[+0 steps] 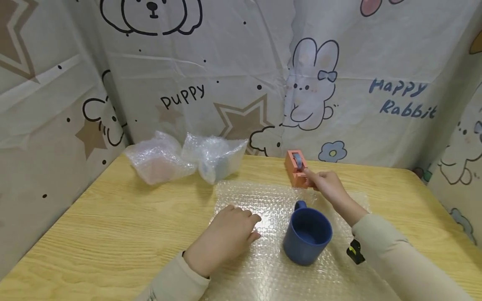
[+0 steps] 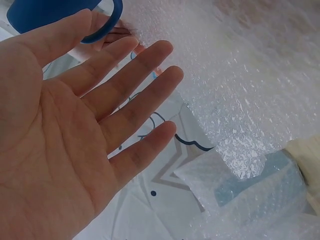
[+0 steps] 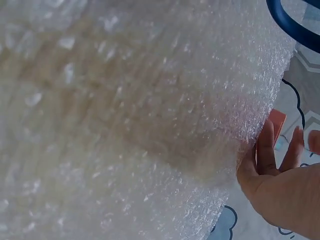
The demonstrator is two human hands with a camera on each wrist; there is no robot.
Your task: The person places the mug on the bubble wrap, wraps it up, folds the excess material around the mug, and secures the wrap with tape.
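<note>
A dark blue mug [image 1: 306,236] stands upright on a sheet of bubble wrap [image 1: 260,267], its handle turned toward the far side. My left hand [image 1: 227,232] hovers over the wrap left of the mug. Its fingers are spread and its palm [image 2: 55,150] holds nothing. Beyond the mug, my right hand [image 1: 329,186] reaches to the near end of an orange tape dispenser [image 1: 295,169]. In the right wrist view its fingers [image 3: 266,150] are spread beside the dispenser [image 3: 277,122], fingertips right at it. A roll of tape [image 1: 298,160] sits in the dispenser.
Two bubble-wrapped bundles, one pinkish [image 1: 160,161] and one bluish [image 1: 218,159], sit at the back left of the wooden table [image 1: 113,225]. A printed curtain [image 1: 233,62] hangs behind the table and along its sides. A small black-and-yellow item [image 1: 355,252] shows by the right sleeve.
</note>
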